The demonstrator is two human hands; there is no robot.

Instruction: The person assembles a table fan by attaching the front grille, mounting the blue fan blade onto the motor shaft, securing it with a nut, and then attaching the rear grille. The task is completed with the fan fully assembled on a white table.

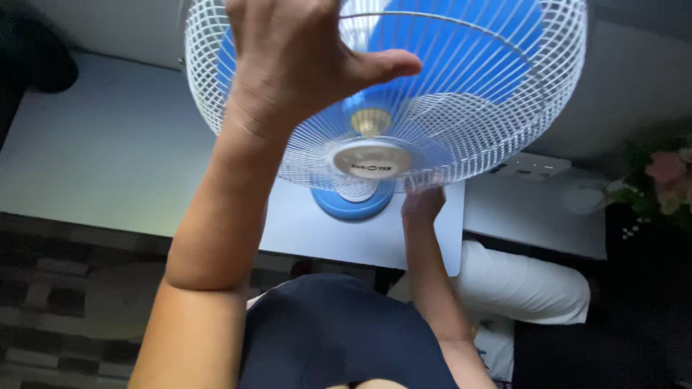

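A desk fan stands on a white table (108, 151), with a white wire guard (490, 122), blue blades (461, 43) and a round blue base (353, 205). My left hand (288, 65) is raised against the upper front of the guard, thumb spread to the right. Its fingers are cut off by the top edge of the frame. My right hand (422, 203) is at the guard's lower rim, just right of the hub cap (371, 160). Its fingers are tucked behind the wires and seem to grip the rim.
A white power strip (530, 167) lies right of the fan, with a small round white object (580, 198) beside it. Pink flowers with green leaves (667, 176) stand at the far right. A white cloth bundle (519, 284) lies below the table edge. Patterned dark floor (43, 288) shows at the left.
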